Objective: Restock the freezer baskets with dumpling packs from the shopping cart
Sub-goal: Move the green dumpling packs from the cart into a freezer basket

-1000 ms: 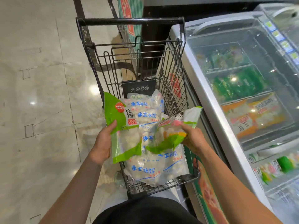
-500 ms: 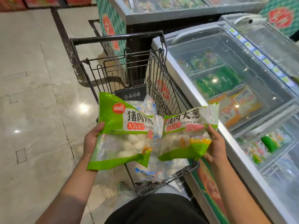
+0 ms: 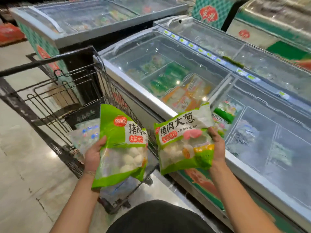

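My left hand [image 3: 93, 154] grips the left edge of a green and clear dumpling pack [image 3: 122, 147], held over the black wire shopping cart [image 3: 55, 96]. My right hand [image 3: 218, 145] grips the right edge of a second green dumpling pack [image 3: 182, 140], held above the front rim of the chest freezer [image 3: 148, 96]. White and blue dumpling packs [image 3: 87, 135] lie in the cart below. Through the freezer's glass lid I see baskets holding green packs [image 3: 166, 78] and orange packs [image 3: 186, 96].
More chest freezers stand behind [image 3: 80, 21] and to the far right [image 3: 272, 24]. A divider with price tags [image 3: 208, 54] runs along the freezer's far side. The pale tiled floor [image 3: 25, 165] lies to the left of the cart.
Both packs have been lifted out of the cart and carried right, towards the freezer. My view has turned up and to the right, showing more of the freezers.
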